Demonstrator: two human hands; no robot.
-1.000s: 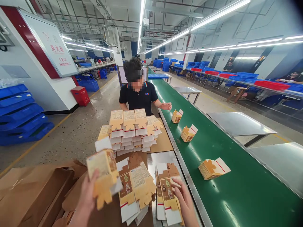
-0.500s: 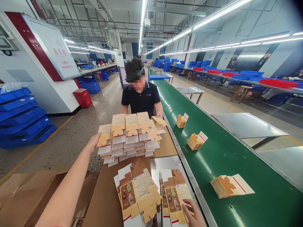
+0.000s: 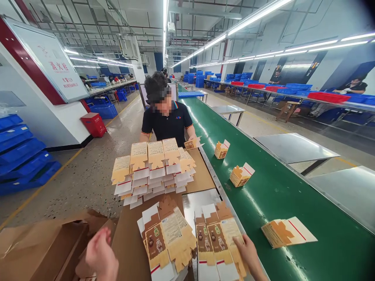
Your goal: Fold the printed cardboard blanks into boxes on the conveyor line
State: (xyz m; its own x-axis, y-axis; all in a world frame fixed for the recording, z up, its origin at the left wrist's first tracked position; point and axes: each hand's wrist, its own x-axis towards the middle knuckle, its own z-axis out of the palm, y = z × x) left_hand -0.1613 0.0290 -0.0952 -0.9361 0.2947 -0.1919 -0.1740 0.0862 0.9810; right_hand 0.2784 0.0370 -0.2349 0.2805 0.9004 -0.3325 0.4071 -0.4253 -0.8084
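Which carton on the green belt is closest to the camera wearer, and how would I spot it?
Start at the long green conveyor belt running along the right side of the work table. Three opened cartons lie on it in a row; the nearest carton sits just right of the person's right hand. Unlike the two smaller-looking ones farther up, it lies flatter, with a white flap bearing a red line pointing right.

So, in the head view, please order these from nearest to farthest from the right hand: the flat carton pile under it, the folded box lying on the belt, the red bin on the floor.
From the right hand:
1. Flat carton pile, touching it.
2. Folded box, right, on the green belt.
3. Red bin, far left, by the wall.
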